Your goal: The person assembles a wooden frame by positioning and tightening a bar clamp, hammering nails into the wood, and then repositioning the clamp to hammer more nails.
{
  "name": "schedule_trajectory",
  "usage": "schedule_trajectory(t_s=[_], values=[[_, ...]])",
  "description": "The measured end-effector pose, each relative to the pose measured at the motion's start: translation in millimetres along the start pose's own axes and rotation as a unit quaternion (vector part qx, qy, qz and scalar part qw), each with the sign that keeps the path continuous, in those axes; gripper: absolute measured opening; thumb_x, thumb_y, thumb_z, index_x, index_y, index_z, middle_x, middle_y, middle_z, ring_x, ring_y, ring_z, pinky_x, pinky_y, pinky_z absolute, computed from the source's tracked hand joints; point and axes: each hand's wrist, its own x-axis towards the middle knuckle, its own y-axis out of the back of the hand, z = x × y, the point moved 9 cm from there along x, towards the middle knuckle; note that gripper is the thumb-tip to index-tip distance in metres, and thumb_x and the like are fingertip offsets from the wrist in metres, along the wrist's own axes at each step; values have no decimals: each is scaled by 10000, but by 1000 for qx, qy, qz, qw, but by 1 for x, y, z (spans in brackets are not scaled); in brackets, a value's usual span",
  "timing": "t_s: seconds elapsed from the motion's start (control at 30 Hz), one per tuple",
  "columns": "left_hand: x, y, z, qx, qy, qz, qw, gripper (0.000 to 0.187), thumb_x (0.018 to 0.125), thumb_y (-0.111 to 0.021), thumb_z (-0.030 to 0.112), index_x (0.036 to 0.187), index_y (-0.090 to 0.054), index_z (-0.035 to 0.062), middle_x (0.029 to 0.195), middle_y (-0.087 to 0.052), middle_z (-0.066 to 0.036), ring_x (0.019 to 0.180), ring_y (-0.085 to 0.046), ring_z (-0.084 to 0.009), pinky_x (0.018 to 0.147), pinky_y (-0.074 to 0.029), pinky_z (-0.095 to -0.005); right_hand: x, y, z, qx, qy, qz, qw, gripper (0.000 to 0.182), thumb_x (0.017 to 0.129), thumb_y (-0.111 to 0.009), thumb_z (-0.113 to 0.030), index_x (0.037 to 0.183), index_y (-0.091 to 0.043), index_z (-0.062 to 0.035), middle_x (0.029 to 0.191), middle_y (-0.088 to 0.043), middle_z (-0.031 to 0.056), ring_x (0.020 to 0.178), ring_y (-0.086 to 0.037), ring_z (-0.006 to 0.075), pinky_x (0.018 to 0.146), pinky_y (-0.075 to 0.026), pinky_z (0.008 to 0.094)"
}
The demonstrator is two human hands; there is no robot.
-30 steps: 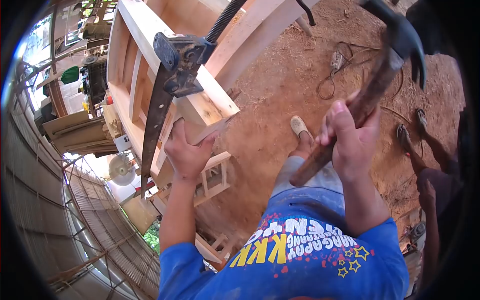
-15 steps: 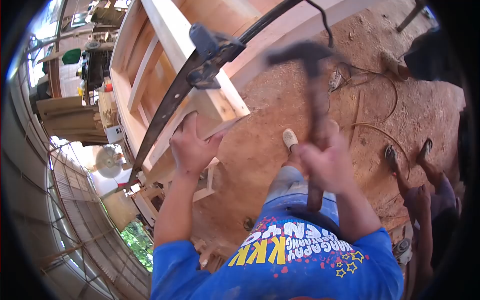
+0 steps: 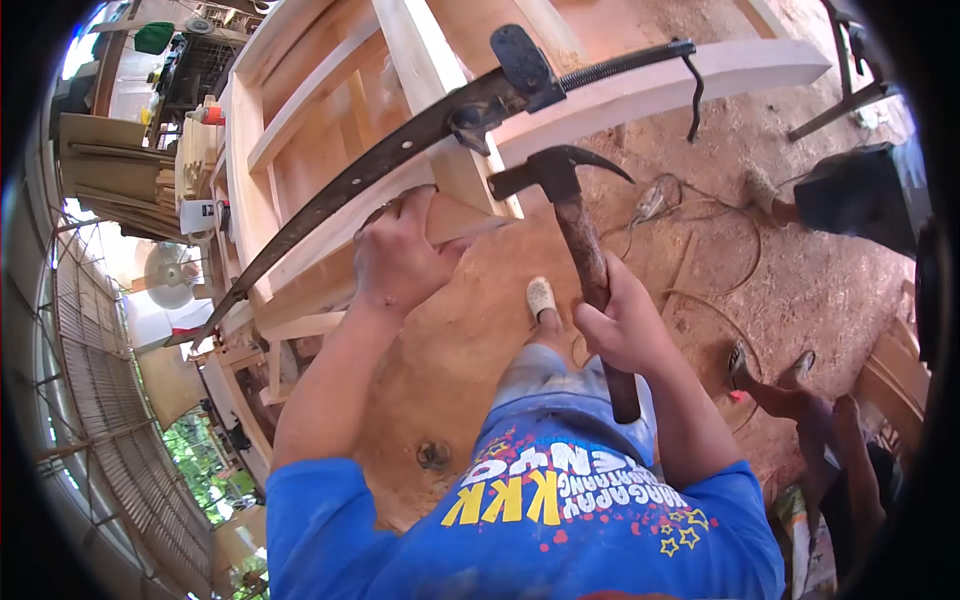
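Note:
My right hand (image 3: 630, 318) is wrapped round the wooden handle of a claw hammer (image 3: 580, 238). The hammer's dark head stands close to the corner of a pale wooden frame (image 3: 425, 50). At that corner my left hand (image 3: 402, 255) grips a short wooden board (image 3: 468, 222), fingers over the top and thumb below; part of the board is hidden by the hand. Across the frame, just above my left hand, runs a long metal bar clamp (image 3: 350, 172) with a threaded screw at its right end.
A curved pale timber (image 3: 680, 90) extends right from the frame. Cables (image 3: 740, 315) lie on the dirt floor. Another person's legs (image 3: 780, 395) are at the right, near a dark-clothed figure (image 3: 860, 195). A fan (image 3: 172, 275) and stacked boards (image 3: 125, 200) stand at the left.
The hammer, blurred before, now shows sharply, its head lower and further left, nearer the frame corner. My left hand has closed round the board. The whole view has shifted.

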Motion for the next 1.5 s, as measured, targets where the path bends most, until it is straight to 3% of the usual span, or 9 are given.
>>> schedule_trajectory(t_s=[0.17, 0.27, 0.33, 0.47, 0.87, 1.1, 1.17, 1.23, 1.5], values=[[-1, 0, -3, -23, -1, 11, 1000, 713, 697, -930, 378, 1255, -630, 49, 1038, -725, -219, 947, -719, -435, 822, -589, -502, -35, 82, -20, 163, 56, 161, 972, 142, 961, -624, -66, 1042, -509, -46, 697, -542, 4, 509, -525, 88, 453, -456, 269], [-2, -5, -8, -26, 23, -18, 999, 711, 698, -924, 345, 1276, -623, 61, 1077, -724, -212, 983, -721, -422, 841, -588, -510, -54, 156, -48, 289, 209, 396, 846, 110, 1017, -611, -108, 1049, -511, -73, 693, -502, -12, 511, -461, 60, 452, -424, 248], [-1, -4, -7, -21, 37, -27, 999, 715, 702, -916, 332, 1293, -616, 64, 1090, -724, -206, 995, -720, -418, 849, -587, -513, -33, 147, -33, 416, 225, 333, 816, 83, 1009, -602, -127, 984, -531, -92, 764, -575, 1, 590, -580, 81, 518, -491, 226], [-7, -7, -12, 4, 31, -32, 999, 713, 707, -904, 324, 1304, -605, 73, 1097, -723, -201, 1000, -720, -418, 847, -587, -517, -9, -8, -13, -38, -80, 82, 993, 176, 908, -638, -118, 996, -520, -21, 784, -592, 59, 667, -620, 154, 564, -511, 328], [-14, 3, -16, -66, 60, -62, 994, 598, 800, -815, 346, 1329, -606, 162, 1121, -731, -166, 1036, -726, -383, 897, -582, -509, -11, 11, 5, -101, -15, 73, 992, 211, 890, -597, -33, 1081, -507, -20, 697, -545, 35, 488, -576, 133, 433, -476, 312], [-28, 9, -28, -166, -24, 68, 983, 539, 804, -803, 268, 1272, -606, 88, 1198, -679, -161, 1106, -690, -359, 954, -547, -490, -23, 53, 121, -310, -88, 97, 941, 237, 882, -572, 11, 1102, -495, -35, 637, -547, 71, 442, -573, 180, 381, -470, 357], [-43, 16, -41, -189, -36, 115, 975, 548, 798, -808, 268, 1274, -611, 80, 1260, -661, -158, 1151, -672, -344, 1026, -507, -488, -36, 61, 168, -464, -227, 93, 851, 270, 842, -660, -82, 1087, -643, 30, 802, -702, 239, 664, -733, 344, 596, -588, 468], [-68, 22, -71, -174, -44, 82, 980, 568, 815, -789, 272, 1320, -610, 85, 1337, -636, -155, 1239, -632, -333, 1105, -436, -485, -54, 55, 185, -519, -296, 72, 798, 269, 844, -661, -86, 1086, -643, 30, 805, -702, 241, 671, -732, 348, 602, -587, 471], [-179, 23, -173, -120, -38, 191, 973, 512, 1004, -491, 267, 1498, -570, 163, 1600, -509, -56, 1503, -437, -206, 1252, -269, -486, -143, 46, 38, -596, -353, 175, 700, 268, 848, -666, -104, 1080, -643, 29, 818, -704, 246, 701, -729, 362, 624, -583, 481]])
